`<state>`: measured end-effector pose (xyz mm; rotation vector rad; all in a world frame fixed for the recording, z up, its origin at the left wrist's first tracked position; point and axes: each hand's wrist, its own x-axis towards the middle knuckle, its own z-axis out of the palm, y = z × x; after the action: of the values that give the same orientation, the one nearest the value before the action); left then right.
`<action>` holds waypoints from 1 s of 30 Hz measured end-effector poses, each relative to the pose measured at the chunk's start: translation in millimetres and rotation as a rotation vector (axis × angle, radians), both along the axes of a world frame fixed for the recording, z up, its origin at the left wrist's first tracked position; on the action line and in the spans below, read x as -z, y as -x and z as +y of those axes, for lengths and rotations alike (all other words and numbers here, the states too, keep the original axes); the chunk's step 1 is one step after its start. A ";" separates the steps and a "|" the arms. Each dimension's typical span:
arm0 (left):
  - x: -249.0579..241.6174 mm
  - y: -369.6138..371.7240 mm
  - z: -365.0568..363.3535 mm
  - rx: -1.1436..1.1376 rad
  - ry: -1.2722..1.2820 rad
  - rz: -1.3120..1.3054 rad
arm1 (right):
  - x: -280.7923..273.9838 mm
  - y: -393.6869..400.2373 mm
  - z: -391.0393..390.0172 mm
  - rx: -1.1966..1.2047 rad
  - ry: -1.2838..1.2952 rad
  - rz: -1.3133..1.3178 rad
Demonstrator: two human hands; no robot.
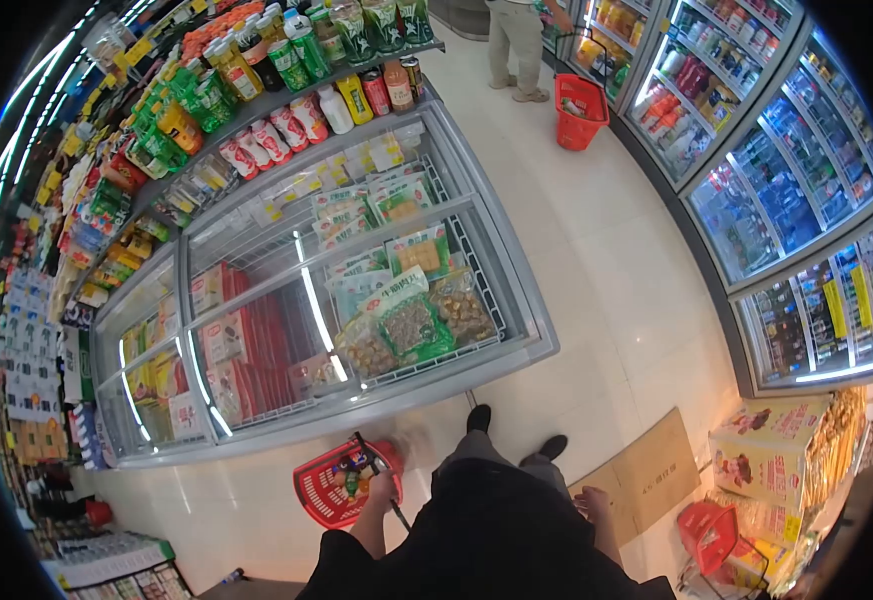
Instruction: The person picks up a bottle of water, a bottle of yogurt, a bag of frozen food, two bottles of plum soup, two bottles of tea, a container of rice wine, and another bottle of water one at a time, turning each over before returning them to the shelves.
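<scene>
A: What is held by the left hand (385,490)?

B: The black handle (382,480) of a red basket (329,492) is gripped by it. The basket is kept low at the left side, just above the floor (597,290). A few small packs can be seen inside, but they are too blurred to be counted.

A: And the right hand (593,503)?

B: Nothing is held there. It is hung loose by the hip, fingers a little curled, near a flat sheet of cardboard (647,472).

A: Can any words be read?

B: No. Labels are seen on the packs in the freezer (517,300), but the writing is too small. The boxes (767,455) at the right are printed too, and no word can be made out.

A: What is seen farther off?

B: A second red basket (709,530) is set by the boxes. Bottles (287,60) are lined up on the shelf above the freezer. A third red basket (580,110) is stood on the floor far away, beside another person (515,40) at the glass fridges (787,170).
</scene>
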<state>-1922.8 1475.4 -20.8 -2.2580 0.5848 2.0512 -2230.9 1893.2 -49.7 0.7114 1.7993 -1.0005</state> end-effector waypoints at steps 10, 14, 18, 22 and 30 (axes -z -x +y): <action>11.6 34.8 86.5 0.087 0.313 -0.356 | 40.8 143.4 4.3 -0.118 0.067 -0.007; 11.6 105.7 147.4 0.184 0.236 -0.382 | 32.3 210.1 35.0 -0.173 0.120 0.078; -15.6 174.4 191.6 0.395 0.298 -0.302 | 8.6 262.6 83.2 -0.104 0.113 0.134; 2.4 223.8 212.0 0.358 0.177 -0.095 | 13.8 291.9 163.0 -0.074 0.038 0.088; 59.4 303.8 253.0 1.398 0.745 -0.031 | 40.7 297.2 263.1 0.306 -0.020 -0.066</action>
<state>-2226.6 1728.4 -80.2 -1.1464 2.2798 1.0681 -2528.0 2156.3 -90.3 1.0425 1.6763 -1.1440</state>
